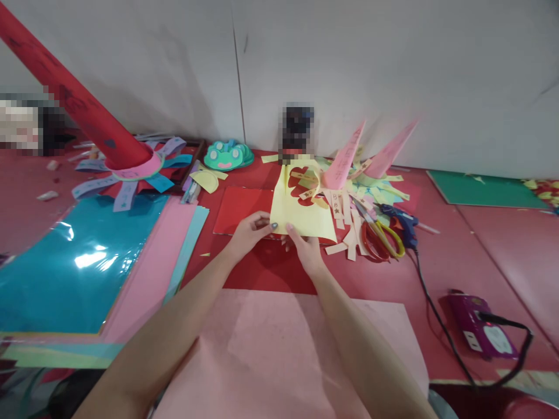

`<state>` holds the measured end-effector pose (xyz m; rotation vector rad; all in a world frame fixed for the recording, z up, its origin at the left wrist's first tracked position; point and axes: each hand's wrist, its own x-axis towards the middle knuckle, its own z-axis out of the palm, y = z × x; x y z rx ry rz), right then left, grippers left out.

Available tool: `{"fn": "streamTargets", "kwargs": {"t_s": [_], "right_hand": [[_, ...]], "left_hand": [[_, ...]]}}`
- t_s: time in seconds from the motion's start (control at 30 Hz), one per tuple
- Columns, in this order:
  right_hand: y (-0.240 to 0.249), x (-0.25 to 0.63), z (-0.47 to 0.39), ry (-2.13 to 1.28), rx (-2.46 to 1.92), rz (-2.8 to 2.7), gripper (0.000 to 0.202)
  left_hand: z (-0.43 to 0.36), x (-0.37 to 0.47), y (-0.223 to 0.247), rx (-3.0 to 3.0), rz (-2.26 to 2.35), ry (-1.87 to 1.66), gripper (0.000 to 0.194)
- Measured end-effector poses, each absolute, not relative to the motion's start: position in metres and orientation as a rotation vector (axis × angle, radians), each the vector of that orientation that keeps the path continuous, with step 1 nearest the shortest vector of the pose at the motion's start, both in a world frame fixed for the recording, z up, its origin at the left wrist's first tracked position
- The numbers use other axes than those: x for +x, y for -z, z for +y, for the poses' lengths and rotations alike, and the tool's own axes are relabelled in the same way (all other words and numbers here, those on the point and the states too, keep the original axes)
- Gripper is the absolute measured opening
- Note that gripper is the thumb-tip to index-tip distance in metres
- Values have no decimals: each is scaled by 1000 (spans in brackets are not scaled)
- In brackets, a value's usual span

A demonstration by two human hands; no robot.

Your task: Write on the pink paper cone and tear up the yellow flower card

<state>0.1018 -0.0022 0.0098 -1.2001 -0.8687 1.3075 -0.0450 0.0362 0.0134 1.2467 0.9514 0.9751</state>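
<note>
A pale yellow sheet of paper (301, 218), its far end curling up, is between my two hands. My left hand (251, 233) pinches its near left corner with thumb and fingers. On the near edge, my right hand (308, 247) grips the sheet, thumb on top and fingers underneath. Red cut-out shapes (301, 180) show at the sheet's far part; whether they are attached I cannot tell. Beneath lies a red sheet (240, 209). Right of the paper are pink paper cones (345, 160), cream paper strips (351, 235) and scissors with red and yellow handles (378, 241).
A blue glue gun (404, 224) has a cord leading toward a purple power strip (480, 326). Teal plastic-wrapped sheets (82, 262) and pink paper lie left. A tall red paper cone (87, 99) leans there. A green frog cut-out (227, 156) and green board (484, 189) sit near the wall.
</note>
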Motion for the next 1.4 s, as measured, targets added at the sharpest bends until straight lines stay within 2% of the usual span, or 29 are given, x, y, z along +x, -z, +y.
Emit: {"fn": "streamTargets", "kwargs": {"t_s": [0.53,0.8,1.13,1.4], "right_hand": [[-6,103,-5,-1270,-1247,-934,29],[-5,101,-3,-1229,-1240,-1044,36],[-10,103,-1,-1216,-1162,-1168,36],[-6,104,-1,-1284,-1078,-1150,36]], "left_hand": [[29,-42,-16,1323,854,-864,33],[29,-41,-15,1414,866,-829,33],[27,-41,-21,1378,908,-801,36],[23,-35,-17,1217,768,-856,32]]}}
